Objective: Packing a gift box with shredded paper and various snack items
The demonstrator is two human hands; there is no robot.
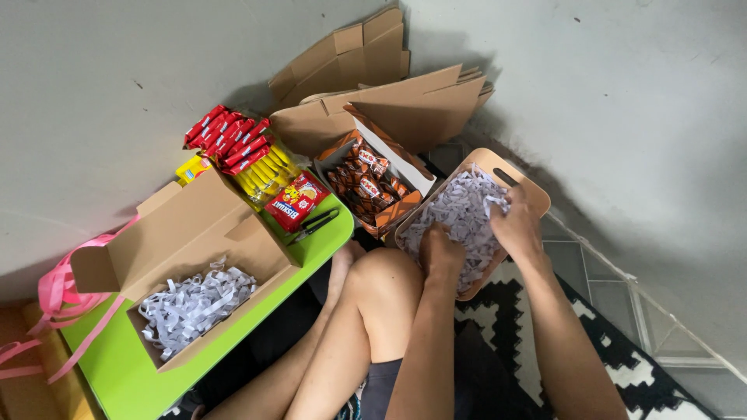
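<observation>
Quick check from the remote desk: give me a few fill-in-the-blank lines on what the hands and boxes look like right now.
1. Both the left hand and the right hand are buried in shredded ____ paper.
2. That paper fills a kraft box with a cut-out ____ in its rim.
3. The other open cardboard box, also holding shreds, sits on a ____ table.
4. A bunch of pink ____ lies to that box's left.

Missing words: white; handle; green; ribbon
</observation>
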